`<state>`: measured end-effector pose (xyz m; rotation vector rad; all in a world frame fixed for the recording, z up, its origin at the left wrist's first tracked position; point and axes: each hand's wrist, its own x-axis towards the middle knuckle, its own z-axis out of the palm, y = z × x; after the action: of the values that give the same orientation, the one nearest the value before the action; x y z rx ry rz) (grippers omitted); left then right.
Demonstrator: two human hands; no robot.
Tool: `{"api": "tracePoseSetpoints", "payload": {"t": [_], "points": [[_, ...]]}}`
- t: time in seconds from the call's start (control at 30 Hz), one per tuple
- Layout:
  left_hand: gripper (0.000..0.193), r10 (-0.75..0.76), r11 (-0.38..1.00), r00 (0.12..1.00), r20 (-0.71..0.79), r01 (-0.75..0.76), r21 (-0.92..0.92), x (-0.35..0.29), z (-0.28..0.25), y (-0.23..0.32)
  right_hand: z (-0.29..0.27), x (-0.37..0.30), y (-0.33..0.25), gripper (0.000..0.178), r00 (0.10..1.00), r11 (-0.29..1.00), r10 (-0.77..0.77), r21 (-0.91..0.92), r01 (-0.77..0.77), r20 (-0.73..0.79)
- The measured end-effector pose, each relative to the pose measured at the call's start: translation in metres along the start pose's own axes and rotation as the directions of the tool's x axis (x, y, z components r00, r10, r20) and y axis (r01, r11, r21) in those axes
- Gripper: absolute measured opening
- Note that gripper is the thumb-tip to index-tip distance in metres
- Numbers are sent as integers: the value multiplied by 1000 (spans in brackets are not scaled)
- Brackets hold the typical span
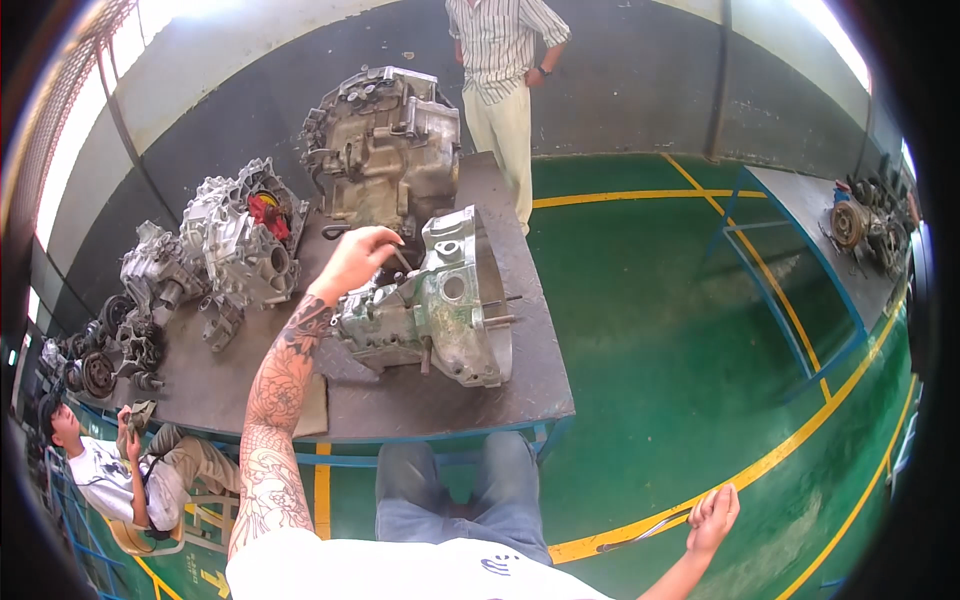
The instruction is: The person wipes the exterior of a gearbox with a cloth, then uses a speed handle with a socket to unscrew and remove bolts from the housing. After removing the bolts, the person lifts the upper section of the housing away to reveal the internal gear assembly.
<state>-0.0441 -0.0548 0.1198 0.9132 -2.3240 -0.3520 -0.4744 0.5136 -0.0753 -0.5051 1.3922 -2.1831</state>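
My left hand (362,260) reaches over a greenish-grey gearbox housing (455,310) on the table. Its fingers are closed around the top of a short metal rod (402,260) that slants at the housing's upper side. Whether the rod is fixed to the housing or loose, I cannot tell. Bolts or studs stick out from the housing's flared right end. Low and to the right, away from the table, my right hand (712,515) is closed around a slender metal wrench (640,533), whose free end points left.
A larger gearbox (385,150) stands behind. Silver castings (240,235) and gear parts (100,370) lie left on the steel table (540,370). A person (500,60) stands beyond; another (120,480) sits at left, holding a part. A second table (790,220) stands right.
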Motion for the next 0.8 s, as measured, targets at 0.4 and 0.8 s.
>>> {"api": "tracePoseSetpoints", "payload": {"t": [0.4, 0.8], "points": [[22, -502, 809, 713, -489, 187, -558, -191, -71, -77, 8, -3, -15, 35, 996, 980, 82, -186, -74, 31], [15, -902, 402, 236, -362, 151, -903, -391, -20, -183, 86, -15, 2, 39, 969, 976, 123, -201, -80, 214]]}}
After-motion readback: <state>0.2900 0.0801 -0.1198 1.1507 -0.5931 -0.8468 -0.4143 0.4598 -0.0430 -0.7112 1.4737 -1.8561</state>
